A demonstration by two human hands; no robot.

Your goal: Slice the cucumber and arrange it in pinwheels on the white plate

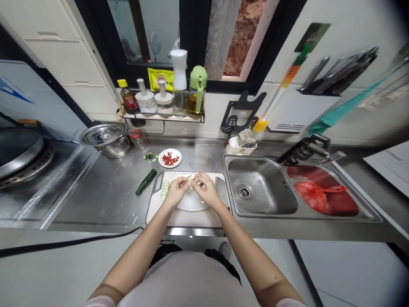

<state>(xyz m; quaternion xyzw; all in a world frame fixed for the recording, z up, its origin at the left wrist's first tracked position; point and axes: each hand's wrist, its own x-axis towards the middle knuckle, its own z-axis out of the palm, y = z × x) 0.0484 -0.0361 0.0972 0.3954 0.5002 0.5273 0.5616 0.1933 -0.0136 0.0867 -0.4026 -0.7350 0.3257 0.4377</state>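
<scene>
My left hand (175,190) and my right hand (205,188) meet over a white plate (191,204) on a pale cutting board (188,218). Both hands are closed in a pinch around pale green cucumber slices (191,179) held between the fingertips. A row of cut cucumber slices (164,190) lies on the board just left of my left hand. A whole dark green cucumber piece (146,181) rests on the steel counter left of the board. A knife blade (221,186) lies along the board's right edge.
A small plate of red chopped bits (170,158) and cucumber scraps (150,157) sit behind the board. A steel pot (106,138) stands at left, a stove pan (17,149) farther left. The sink (260,192) is at right, with a red bag (315,196) in its second basin.
</scene>
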